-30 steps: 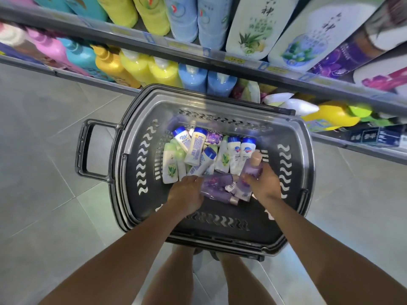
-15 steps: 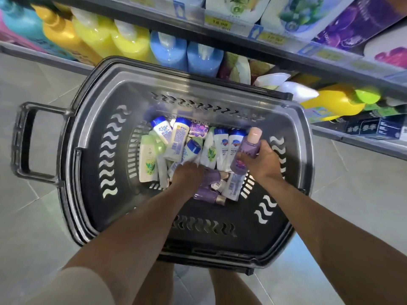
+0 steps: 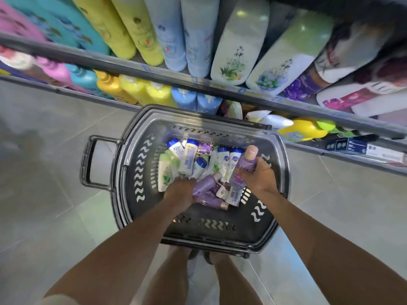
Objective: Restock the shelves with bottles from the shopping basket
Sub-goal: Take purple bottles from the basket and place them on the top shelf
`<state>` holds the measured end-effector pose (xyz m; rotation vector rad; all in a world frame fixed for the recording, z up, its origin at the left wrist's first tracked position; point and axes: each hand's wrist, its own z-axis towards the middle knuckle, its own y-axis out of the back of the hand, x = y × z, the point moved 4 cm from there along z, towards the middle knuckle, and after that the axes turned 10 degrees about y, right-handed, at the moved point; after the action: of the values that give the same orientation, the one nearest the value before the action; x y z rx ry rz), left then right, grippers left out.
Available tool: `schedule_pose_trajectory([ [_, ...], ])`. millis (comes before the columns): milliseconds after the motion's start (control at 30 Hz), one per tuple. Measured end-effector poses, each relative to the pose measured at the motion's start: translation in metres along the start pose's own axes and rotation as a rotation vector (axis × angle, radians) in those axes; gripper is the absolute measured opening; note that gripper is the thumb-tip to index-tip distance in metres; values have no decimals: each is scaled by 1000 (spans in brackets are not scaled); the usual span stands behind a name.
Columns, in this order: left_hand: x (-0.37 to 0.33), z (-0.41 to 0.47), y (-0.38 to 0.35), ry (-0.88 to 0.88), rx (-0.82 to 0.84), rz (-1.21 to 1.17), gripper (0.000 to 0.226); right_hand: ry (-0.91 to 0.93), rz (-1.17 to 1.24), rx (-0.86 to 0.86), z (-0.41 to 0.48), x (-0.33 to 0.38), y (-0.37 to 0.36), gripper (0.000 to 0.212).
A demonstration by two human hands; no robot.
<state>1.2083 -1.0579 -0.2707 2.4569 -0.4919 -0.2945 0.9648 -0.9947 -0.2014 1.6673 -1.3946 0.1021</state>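
A dark grey shopping basket (image 3: 136, 170) stands on the floor in front of the shelves (image 3: 176, 73). Inside lie several small bottles: white ones with blue caps (image 3: 189, 155), pale green ones (image 3: 165, 175) and purple ones (image 3: 211, 202). My right hand (image 3: 259, 175) is shut on a purple bottle with a beige cap (image 3: 244, 166), held upright above the basket's right side. My left hand (image 3: 180, 190) reaches into the middle of the basket and grips a second purple bottle (image 3: 206, 183), lifted at a slant.
Two shelf levels run across the top, packed with large pink, teal, yellow, blue, white and purple bottles (image 3: 141, 38). A yellow bottle (image 3: 301, 129) lies on the lower shelf at right. The basket's handle (image 3: 88, 159) sticks out left. Grey tiled floor surrounds it.
My right hand has lifted its purple bottle up from the pile. My left hand has closed on another purple bottle and raised it. The view has tilted up toward the shelves.
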Motion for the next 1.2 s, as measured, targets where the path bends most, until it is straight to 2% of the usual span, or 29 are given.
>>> schedule_pose_trajectory([
  [100, 8, -38, 44, -9, -28, -86, 46, 8, 14, -12, -25, 33, 22, 30],
  [267, 15, -114, 118, -17, -54, -457, 43, 72, -22, 12, -78, 100, 71, 30],
  [333, 13, -147, 152, -40, -36, -612, 49, 96, -4, 1, -99, 125, 92, 30],
  [400, 11, -174, 185, -64, -61, -692, 54, 103, 29, -13, -121, 150, 114, 32],
  [500, 7, -213, 230, -79, -81, -793, 46, 150, 58, -50, -148, 186, 145, 37],
  [567, 4, -235, 259, -111, -97, -829, 40, 170, 79, -58, -165, 209, 166, 35],
  [700, -3, -280, 322, -212, -181, -875, 44, 266, 149, -72, -196, 255, 211, 37],
  [933, -22, -357, 420, -392, -307, -867, 43, 447, 180, -188, -250, 326, 288, 20],
  [1100, -36, -417, 487, -525, -388, -830, 41, 562, 234, -259, -294, 372, 344, 39],
  [1200, -42, -450, 522, -594, -450, -813, 40, 645, 249, -305, -320, 398, 376, 40],
])
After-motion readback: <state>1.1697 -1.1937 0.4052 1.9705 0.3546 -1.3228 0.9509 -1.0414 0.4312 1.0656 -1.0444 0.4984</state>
